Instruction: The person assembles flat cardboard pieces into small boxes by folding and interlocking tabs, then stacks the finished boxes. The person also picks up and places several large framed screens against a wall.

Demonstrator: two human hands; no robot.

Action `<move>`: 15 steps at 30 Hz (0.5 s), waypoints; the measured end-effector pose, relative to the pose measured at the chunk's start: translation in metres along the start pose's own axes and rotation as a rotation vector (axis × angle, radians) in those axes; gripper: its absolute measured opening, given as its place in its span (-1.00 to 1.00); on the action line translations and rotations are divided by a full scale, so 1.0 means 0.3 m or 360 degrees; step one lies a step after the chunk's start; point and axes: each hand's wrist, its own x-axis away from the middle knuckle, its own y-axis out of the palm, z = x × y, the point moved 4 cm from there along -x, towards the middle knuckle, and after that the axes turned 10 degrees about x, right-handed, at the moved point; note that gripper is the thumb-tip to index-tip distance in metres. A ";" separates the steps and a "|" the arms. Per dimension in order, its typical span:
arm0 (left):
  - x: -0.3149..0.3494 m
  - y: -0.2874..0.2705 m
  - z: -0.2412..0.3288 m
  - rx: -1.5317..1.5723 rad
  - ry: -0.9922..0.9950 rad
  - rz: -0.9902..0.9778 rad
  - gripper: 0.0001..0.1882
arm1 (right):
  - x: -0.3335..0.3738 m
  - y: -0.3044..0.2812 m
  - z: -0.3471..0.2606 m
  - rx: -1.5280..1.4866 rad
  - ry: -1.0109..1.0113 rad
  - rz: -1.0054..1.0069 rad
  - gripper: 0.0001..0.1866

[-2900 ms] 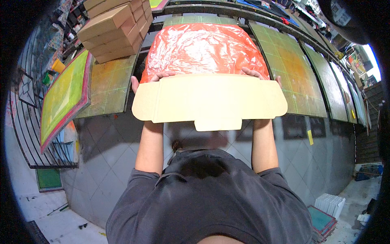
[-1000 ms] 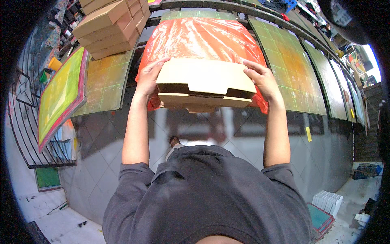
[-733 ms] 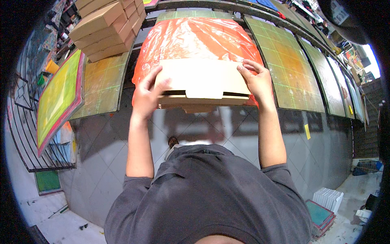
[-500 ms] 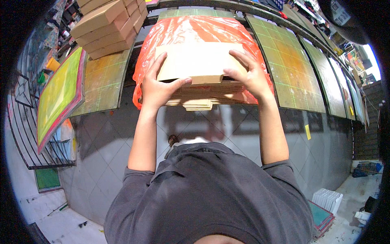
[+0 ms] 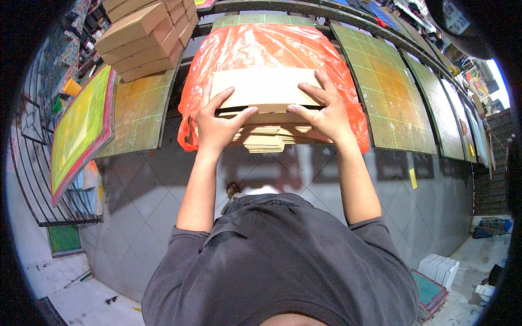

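since the earlier frames, flat brown cardboard blank (image 5: 265, 89) is now folded double. left hand (image 5: 216, 124) and right hand (image 5: 321, 111) are clamped on its front edge, pressing it onto a cardboard stack (image 5: 266, 138) over orange plastic sheet (image 5: 261, 49).

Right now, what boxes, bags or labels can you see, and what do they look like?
Folded tan cardboard box: centre, held by both hands, over flat cardboard blanks.
Orange plastic bag: under the box, crinkled, glossy.
Stack of closed brown cardboard boxes: upper left.
Small yellow label: right, on the grey tiled wall.
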 end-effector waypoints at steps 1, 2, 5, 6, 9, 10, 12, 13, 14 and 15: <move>0.005 0.003 -0.009 0.0027 -0.0034 -0.0004 -0.42 | 0.002 0.003 0.000 0.0012 -0.0029 0.0023 -0.46; 0.009 0.003 -0.011 0.0014 0.0014 0.0018 -0.45 | 0.004 0.007 0.000 0.0024 -0.0057 0.0046 -0.48; 0.031 0.007 -0.019 -0.0075 0.0262 0.0120 -0.54 | 0.016 0.019 -0.006 -0.0027 -0.0189 0.0174 -0.58; 0.048 0.011 -0.022 -0.0143 0.0414 0.0181 -0.58 | 0.023 0.022 -0.012 -0.0056 -0.0191 0.0189 -0.61; 0.075 0.024 -0.004 -0.0225 0.0603 0.0285 -0.73 | 0.047 0.022 -0.021 -0.0056 -0.0204 0.0251 -0.68; 0.079 0.024 -0.002 -0.0298 0.0596 0.0280 -0.74 | 0.050 0.025 -0.021 -0.0011 -0.0222 0.0274 -0.69; 0.082 0.025 -0.003 -0.0323 0.0596 0.0271 -0.78 | 0.056 0.024 -0.021 0.0031 -0.0256 0.0263 -0.72; 0.086 0.027 -0.013 -0.0320 0.0606 0.0249 -0.79 | 0.060 0.025 -0.022 0.0031 -0.0245 0.0252 -0.72; 0.088 0.025 -0.023 -0.0322 0.0616 0.0235 -0.80 | 0.063 0.026 -0.026 0.0029 -0.0241 0.0242 -0.72; 0.092 0.018 -0.024 -0.0326 0.0627 0.0222 -0.82 | 0.070 0.027 -0.030 0.0025 -0.0240 0.0232 -0.72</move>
